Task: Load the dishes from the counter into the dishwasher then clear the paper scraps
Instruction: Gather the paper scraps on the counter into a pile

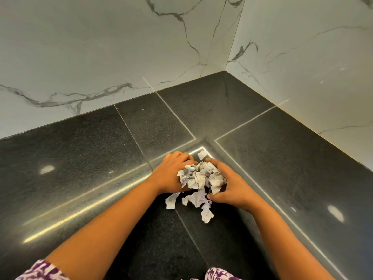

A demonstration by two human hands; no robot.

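You are cupping a crumpled bunch of scraps (201,176) between both hands on the dark bench (80,158), close to the corner where the two marble walls (101,47) are meeting. Your left hand (171,174) is pressing into the bunch's left side with its fingers curling down toward the bench, and some of the paper is lying over its thumb side. Your right hand (234,188) is curling round the right side, fingers wrapping the far edge and thumb tucking in at the near edge. Both hands are closing on the paper and gripping it between them. A few bits are lying loose on the bench. A far piece (202,154) is sitting just beyond your fingertips, a left piece (171,201) is lying just beside your left wrist, and a near cluster (201,205) is trailing out from under the bunch toward you. Purple-and-white patterned sleeves (42,271) are showing at the bottom edge
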